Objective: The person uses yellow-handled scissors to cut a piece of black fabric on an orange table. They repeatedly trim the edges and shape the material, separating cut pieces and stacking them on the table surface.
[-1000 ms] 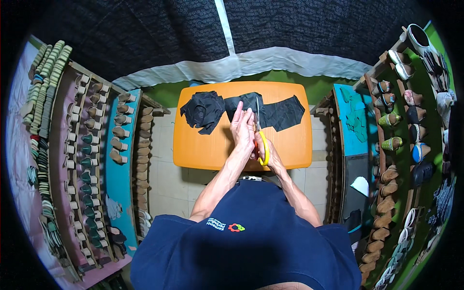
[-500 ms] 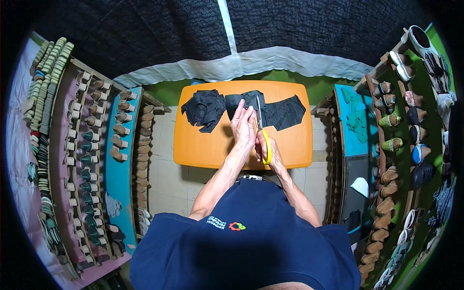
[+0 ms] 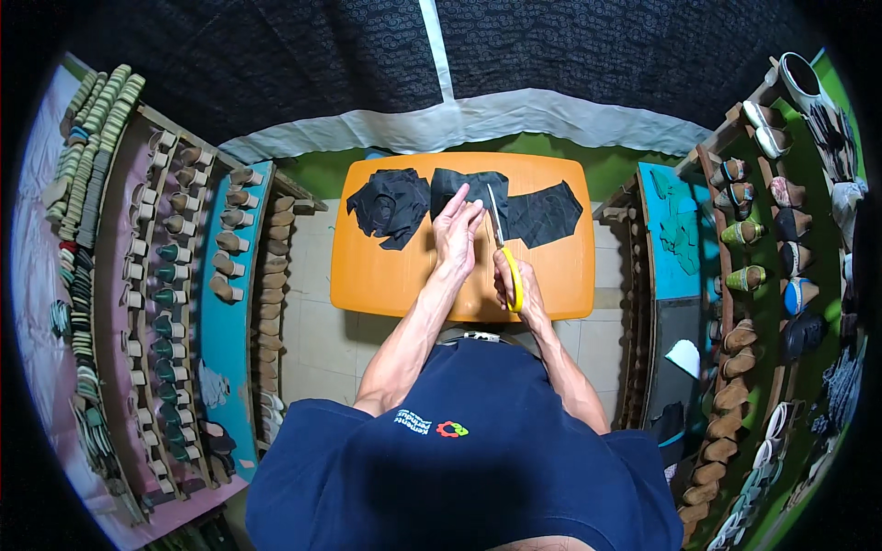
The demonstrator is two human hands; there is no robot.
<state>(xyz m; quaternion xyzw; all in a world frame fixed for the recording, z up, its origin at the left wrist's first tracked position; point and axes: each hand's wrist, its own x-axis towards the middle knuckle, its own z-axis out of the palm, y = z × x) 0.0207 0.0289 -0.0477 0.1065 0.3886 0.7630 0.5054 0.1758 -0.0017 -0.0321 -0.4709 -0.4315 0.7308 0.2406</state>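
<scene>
My right hand [image 3: 519,283] is closed around a pair of scissors with yellow handles [image 3: 514,275]. Their metal blades [image 3: 496,217] point away from me, over the table. Just left of the blades is my left hand [image 3: 455,241], its index finger stretched out and the other fingers bent together. Whatever it pinches is too small to make out. A black cloth piece [image 3: 446,182] lies behind the left fingers. To its right is another flat black cloth piece [image 3: 547,216], and a crumpled black cloth heap [image 3: 390,207] lies at the left.
An orange table [image 3: 386,280] stands before me. Racks with wooden shoe lasts [image 3: 230,243] line the left side. On the right are a rack of shoes and lasts [image 3: 749,275] and a blue board with green material [image 3: 678,230]. A dark patterned curtain [image 3: 322,73] hangs behind the table.
The scissors and my right hand have shifted slightly right, away from my left hand, which has drawn a little left. The gap between the hands is wider.
</scene>
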